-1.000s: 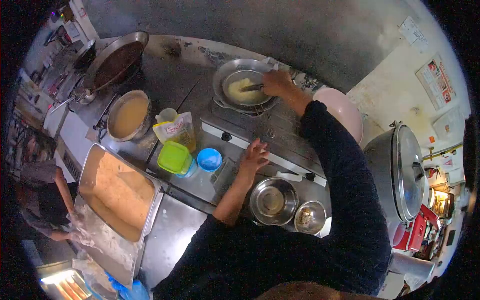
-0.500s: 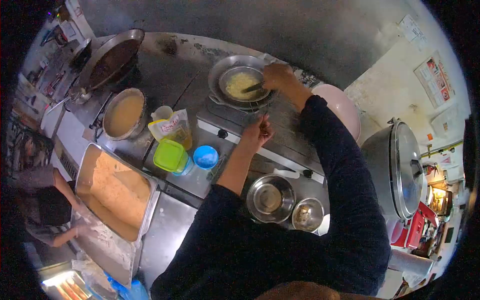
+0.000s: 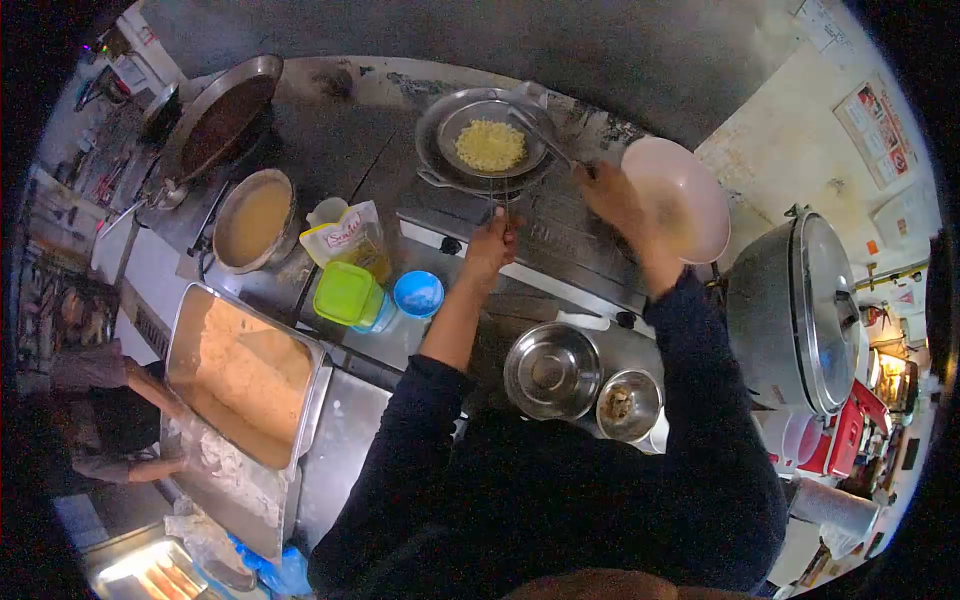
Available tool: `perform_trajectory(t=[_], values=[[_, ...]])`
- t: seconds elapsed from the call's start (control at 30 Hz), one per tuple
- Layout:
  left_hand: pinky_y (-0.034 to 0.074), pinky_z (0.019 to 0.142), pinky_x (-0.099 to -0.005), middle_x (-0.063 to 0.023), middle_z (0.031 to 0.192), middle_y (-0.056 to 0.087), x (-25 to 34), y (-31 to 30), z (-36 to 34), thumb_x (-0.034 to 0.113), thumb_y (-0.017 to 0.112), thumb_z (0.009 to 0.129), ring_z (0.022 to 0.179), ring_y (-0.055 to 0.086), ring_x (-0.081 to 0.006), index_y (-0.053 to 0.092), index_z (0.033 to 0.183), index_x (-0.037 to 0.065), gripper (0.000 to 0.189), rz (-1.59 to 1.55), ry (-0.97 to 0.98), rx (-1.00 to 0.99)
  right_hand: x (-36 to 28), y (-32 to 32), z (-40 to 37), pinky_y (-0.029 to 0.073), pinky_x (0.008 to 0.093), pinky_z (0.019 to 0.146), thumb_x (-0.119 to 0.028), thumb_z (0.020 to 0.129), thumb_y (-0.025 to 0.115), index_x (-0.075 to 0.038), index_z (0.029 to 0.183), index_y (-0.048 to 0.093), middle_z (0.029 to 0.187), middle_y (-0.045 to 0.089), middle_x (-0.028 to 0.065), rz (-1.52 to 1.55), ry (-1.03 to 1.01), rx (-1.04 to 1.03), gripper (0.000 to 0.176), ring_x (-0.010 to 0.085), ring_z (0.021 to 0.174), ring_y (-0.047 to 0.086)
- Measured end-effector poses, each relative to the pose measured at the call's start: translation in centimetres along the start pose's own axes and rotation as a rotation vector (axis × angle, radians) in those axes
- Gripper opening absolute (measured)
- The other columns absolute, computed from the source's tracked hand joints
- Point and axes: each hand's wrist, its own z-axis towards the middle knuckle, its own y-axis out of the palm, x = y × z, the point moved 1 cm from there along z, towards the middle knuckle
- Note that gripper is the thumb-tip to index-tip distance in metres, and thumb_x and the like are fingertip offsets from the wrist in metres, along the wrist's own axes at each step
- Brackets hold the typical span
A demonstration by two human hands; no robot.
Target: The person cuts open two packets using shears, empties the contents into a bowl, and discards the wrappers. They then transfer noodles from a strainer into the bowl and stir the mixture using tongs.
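On the stove at the top middle sits a metal wok (image 3: 432, 150). Inside its rim, small pale yellow pieces of food (image 3: 490, 146) lie heaped in what looks like a round strainer. My left hand (image 3: 490, 248) is closed around the strainer's thin wire handle (image 3: 499, 192), just below the wok. My right hand (image 3: 612, 205) grips a long metal utensil (image 3: 542, 130) that slants over the wok's right side; its exact kind is not clear. Beside my right hand stands a large pink bowl (image 3: 690, 190).
Left are a pot of light brown liquid (image 3: 255, 225), a pouch (image 3: 350, 240), a green-lidded tub (image 3: 345, 293), a blue cup (image 3: 418, 293) and a tray of orange-brown crumbs (image 3: 240, 375). A co-worker's hands (image 3: 185, 440) touch white powder. Steel bowls (image 3: 552, 370) and a large lidded pot (image 3: 770, 310) stand right.
My right hand has moved right and back, drawing the utensil out of the food. My left hand has moved slightly left and up to the wire handle. The yellow pieces now look heaped and brighter.
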Motion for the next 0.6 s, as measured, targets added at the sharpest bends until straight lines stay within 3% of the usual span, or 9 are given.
perform_trajectory(t=[0.07,0.17,0.27,0.37,0.43,0.47,0.57,0.6], values=[[0.026,0.045,-0.0216,0.0038,0.069,0.043,0.3,0.6,-0.5,0.048,0.053,0.098,0.053,0.036,-0.0059,0.059,0.105,0.005,0.045,0.015,0.036,-0.008,-2.4,1.5,-3.2,0.052,0.0415,0.071,-0.045,0.093,0.059,-0.002,0.101,0.068,0.081,0.069,0.0168,0.423,0.123,-0.092,0.044,0.0277,0.080,0.069],[0.030,0.045,-0.0230,0.0022,0.070,0.045,-0.5,1.4,-0.3,0.042,0.055,0.098,0.054,0.042,-0.0073,0.058,0.101,0.004,0.038,0.095,0.077,0.023,-4.1,5.5,-5.5,0.049,0.0348,0.060,-0.042,0.091,0.066,0.001,0.093,0.069,0.082,0.071,0.0136,0.742,0.384,-0.248,0.043,0.0179,0.068,0.066],[0.037,0.046,-0.0254,-0.0010,0.072,0.052,-1.1,1.4,0.1,0.038,0.058,0.098,0.055,0.051,-0.0105,0.057,0.098,0.003,0.035,0.279,0.177,0.021,-5.1,7.7,-5.5,0.049,0.0299,0.058,-0.031,0.090,0.071,0.000,0.093,0.070,0.085,0.072,0.0122,1.160,0.349,-0.275,0.031,0.0142,0.067,0.066],[0.044,0.052,-0.0292,-0.0044,0.077,0.057,-1.7,0.5,-0.2,0.040,0.058,0.097,0.059,0.055,-0.0141,0.057,0.099,0.002,0.038,0.464,0.261,-0.023,-6.4,7.5,-5.3,0.049,0.0302,0.057,-0.026,0.091,0.069,0.001,0.096,0.070,0.085,0.072,0.0110,1.150,0.243,-0.107,0.027,0.0147,0.068,0.065],[0.049,0.060,-0.0335,-0.0067,0.082,0.060,-1.8,-0.1,-0.8,0.044,0.056,0.097,0.067,0.060,-0.0169,0.057,0.098,0.002,0.042,0.544,0.291,-0.074,-5.6,8.2,-3.7,0.049,0.0308,0.055,-0.024,0.093,0.067,0.002,0.098,0.069,0.083,0.072,0.0097,1.047,0.243,-0.105,0.026,0.0151,0.066,0.065],[0.051,0.075,-0.0428,-0.0127,0.092,0.067,-2.2,-1.9,-0.3,0.054,0.052,0.095,0.086,0.065,-0.0247,0.062,0.104,0.002,0.054,0.737,0.206,-0.069,-4.9,8.4,-3.1,0.049,0.0311,0.055,-0.022,0.093,0.066,0.002,0.099,0.069,0.082,0.072,0.0091,0.992,0.238,-0.104,0.025,0.0152,0.065,0.065],[0.050,0.084,-0.0475,-0.0172,0.106,0.069,0.7,-4.5,-3.5,0.059,0.050,0.093,0.104,0.064,-0.0309,0.065,0.111,0.005,0.059,1.448,0.333,0.486,-4.5,7.1,-2.5,0.049,0.0311,0.054,-0.021,0.095,0.064,0.002,0.101,0.069,0.081,0.071,0.0082,1.083,0.193,-0.124,0.024,0.0153,0.065,0.065],[0.050,0.084,-0.0491,-0.0171,0.109,0.068,-0.5,-7.6,-1.8,0.059,0.051,0.092,0.105,0.064,-0.0324,0.066,0.111,0.008,0.056,1.631,0.294,0.656,-4.7,6.9,-2.7,0.048,0.0304,0.053,-0.021,0.095,0.064,0.001,0.100,0.069,0.079,0.071,0.0072,1.135,0.220,-0.153,0.024,0.0150,0.064,0.064]])
